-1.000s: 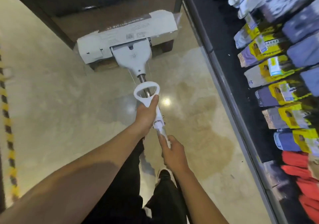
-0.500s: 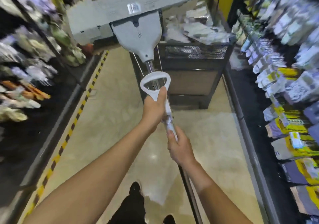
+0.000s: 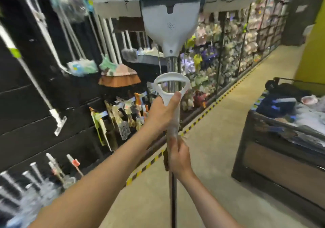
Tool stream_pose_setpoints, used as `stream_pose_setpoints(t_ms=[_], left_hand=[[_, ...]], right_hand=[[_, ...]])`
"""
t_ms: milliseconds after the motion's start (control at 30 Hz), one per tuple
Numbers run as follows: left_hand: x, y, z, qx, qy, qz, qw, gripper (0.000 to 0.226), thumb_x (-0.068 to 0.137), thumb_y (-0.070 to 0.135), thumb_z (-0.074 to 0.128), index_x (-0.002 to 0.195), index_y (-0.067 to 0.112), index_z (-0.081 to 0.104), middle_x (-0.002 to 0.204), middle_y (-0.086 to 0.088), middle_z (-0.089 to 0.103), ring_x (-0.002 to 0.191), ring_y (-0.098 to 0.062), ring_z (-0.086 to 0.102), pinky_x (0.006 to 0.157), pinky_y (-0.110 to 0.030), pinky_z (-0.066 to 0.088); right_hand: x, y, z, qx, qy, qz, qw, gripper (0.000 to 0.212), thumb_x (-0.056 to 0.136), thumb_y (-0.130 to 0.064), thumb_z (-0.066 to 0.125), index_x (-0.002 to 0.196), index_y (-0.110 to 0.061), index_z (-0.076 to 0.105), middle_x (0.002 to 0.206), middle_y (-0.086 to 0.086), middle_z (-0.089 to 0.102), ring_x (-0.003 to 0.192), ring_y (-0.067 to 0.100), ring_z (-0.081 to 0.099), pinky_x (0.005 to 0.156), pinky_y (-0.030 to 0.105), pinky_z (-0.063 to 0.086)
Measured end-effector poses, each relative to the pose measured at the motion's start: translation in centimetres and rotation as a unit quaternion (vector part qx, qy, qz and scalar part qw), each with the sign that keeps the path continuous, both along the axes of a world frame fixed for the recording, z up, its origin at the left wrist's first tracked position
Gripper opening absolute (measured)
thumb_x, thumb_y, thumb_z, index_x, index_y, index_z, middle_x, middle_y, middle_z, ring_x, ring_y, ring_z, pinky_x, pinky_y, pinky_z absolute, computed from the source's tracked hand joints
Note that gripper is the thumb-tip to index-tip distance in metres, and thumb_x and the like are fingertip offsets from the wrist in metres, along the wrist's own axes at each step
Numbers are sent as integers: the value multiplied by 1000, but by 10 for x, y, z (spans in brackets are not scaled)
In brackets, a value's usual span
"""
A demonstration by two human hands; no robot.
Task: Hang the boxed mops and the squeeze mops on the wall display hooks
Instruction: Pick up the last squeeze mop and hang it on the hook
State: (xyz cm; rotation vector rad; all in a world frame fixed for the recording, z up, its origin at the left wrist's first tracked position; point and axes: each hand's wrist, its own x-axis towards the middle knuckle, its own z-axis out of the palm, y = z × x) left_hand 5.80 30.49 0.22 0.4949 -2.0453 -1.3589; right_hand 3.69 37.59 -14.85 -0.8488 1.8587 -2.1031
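I hold a white squeeze mop [image 3: 171,25] upright in front of me, its wide head with a paper-wrapped sponge at the top edge of view. My left hand [image 3: 162,113] grips the white loop-shaped squeeze lever [image 3: 172,84] from the left. Lower down, my right hand [image 3: 179,157] is wrapped round the metal pole [image 3: 173,201]. The black wall display [image 3: 26,104] stands to my left, with mops and brooms hanging on it.
A brown broom [image 3: 119,77] and a fluffy mop [image 3: 81,67] hang on the display. Small packaged goods [image 3: 123,115] hang lower. A dark bin table [image 3: 281,148] with goods stands right. A yellow-black floor stripe [image 3: 193,124] runs along the shelving.
I raised the mop from the floor to upright and turned left toward the black wall display. Both hands kept their grip on the lever and pole.
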Motion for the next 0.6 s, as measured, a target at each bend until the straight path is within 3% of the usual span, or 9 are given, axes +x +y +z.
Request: stream_pose_setpoints(t_ms=[100,200,233,300,333,400,500,600], left_hand=[[60,-67,36,-21,38,41,998,32,101,41,60,84,14,62,73,2,61,59,-1,57,60,-21,45],[120,-127,67,-50,76,88,992,32,101,39,61,84,13,69,74,3,65,63,-1,59,63,-23,46],[140,-147,77,-61,86,100,989,33,102,39,60,85,12,71,73,6,66,64,-2,60,63,-23,46],[182,-186,95,-86,100,124,984,33,102,38,59,88,12,71,67,14,66,62,1,60,61,-19,45],[204,-205,104,-95,106,135,981,30,103,38,59,86,15,70,64,16,65,61,2,60,61,-18,45],[249,-239,121,-108,119,167,973,33,103,38,59,83,13,68,64,14,64,61,-2,59,60,-20,44],[312,-280,148,-126,125,213,961,37,102,43,58,87,11,69,76,-1,63,66,-10,59,66,-30,47],[366,-311,176,-137,128,246,951,29,101,47,57,87,23,64,81,-3,63,73,-11,62,68,-32,49]], right_hand=[[46,-74,39,-43,6,91,995,31,100,-55,47,98,-28,63,80,24,65,71,28,64,66,28,47],[92,-146,74,-87,15,144,986,31,96,-48,46,105,-26,65,78,8,70,75,-1,68,70,14,50],[107,-171,83,-91,18,159,983,31,97,-48,48,106,-24,65,85,-1,75,82,-4,69,77,15,50],[143,-219,99,-103,8,188,977,33,94,-55,55,105,-28,68,90,-14,76,90,4,70,87,28,51],[162,-241,107,-109,-2,208,972,38,87,-68,59,101,-34,69,85,-12,76,85,13,71,83,37,52],[206,-279,126,-112,-8,242,964,52,73,-88,60,93,-41,69,67,-8,68,65,22,65,69,41,51],[268,-329,154,-119,-31,308,943,42,87,-67,59,95,-26,64,52,-6,59,46,12,58,47,29,47],[320,-372,181,-133,-11,347,928,60,76,-85,60,102,-32,65,62,-3,62,54,17,60,51,31,47]])
